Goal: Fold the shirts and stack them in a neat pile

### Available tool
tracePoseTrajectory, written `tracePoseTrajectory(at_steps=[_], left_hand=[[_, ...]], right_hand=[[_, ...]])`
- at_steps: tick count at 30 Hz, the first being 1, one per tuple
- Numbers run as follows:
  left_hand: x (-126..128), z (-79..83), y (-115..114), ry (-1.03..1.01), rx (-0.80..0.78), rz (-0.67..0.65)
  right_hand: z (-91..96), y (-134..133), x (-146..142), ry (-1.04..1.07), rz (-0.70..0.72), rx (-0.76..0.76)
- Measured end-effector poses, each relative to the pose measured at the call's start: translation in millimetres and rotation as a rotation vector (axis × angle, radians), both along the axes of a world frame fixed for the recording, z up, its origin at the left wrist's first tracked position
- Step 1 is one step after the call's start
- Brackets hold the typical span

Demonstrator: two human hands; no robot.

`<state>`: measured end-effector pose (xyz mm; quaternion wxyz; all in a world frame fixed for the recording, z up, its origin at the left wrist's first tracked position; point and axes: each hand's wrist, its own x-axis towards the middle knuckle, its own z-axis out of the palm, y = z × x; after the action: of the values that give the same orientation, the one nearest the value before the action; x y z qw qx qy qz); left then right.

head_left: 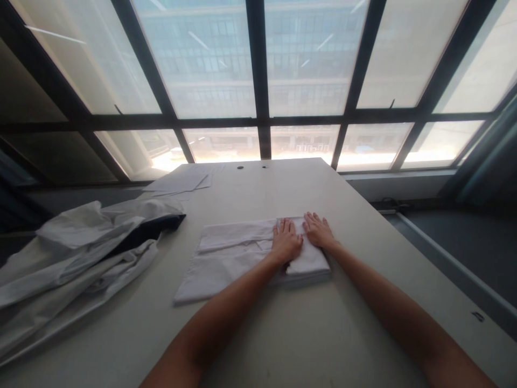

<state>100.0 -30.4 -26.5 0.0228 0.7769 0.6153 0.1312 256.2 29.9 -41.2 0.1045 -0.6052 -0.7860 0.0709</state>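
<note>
A white garment (226,269), folded into a flat rectangle, lies on the white table in front of me. Its right end is doubled over into a thicker layer. My left hand (287,241) presses flat on that folded part near its left edge, fingers stretched out. At the far right corner of the fold rests my right hand (318,230), also flat with fingers extended. Neither hand grips the cloth. The exact kind of garment cannot be made out.
A loose heap of white cloth (92,253) with a dark part sits on the table's left side. Several sheets of paper (177,180) lie at the far left of the white table (291,188). Large windows (307,59) stand beyond the far edge. A small black mark (477,316) is at the right.
</note>
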Motion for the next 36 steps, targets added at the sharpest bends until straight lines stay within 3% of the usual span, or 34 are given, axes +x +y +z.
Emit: tracePoseTrajectory(at_steps=[10,19,22,28,31,36], left_hand=[[2,-4.8,0,-0.015,0.037,0.007],[1,-3.3,1,-0.040,0.030,0.007],[1,-2.2,0,-0.021,0.009,0.007],[1,-4.5,0,-0.012,0.036,-0.011],[1,-4.9,1,-0.016,0.031,-0.003],[2,-2.6,0,-0.012,0.033,-0.005]], right_hand=[[0.0,25,4,-0.010,-0.117,-0.004],[8.0,35,4,0.142,-0.272,0.043],[12.0,21,4,0.191,-0.212,0.073],[4.8,-44,7,0.211,0.218,0.113],[3.8,-72,12,0.115,0.252,0.091],[5.0,-98,23,0.006,0.212,0.076]])
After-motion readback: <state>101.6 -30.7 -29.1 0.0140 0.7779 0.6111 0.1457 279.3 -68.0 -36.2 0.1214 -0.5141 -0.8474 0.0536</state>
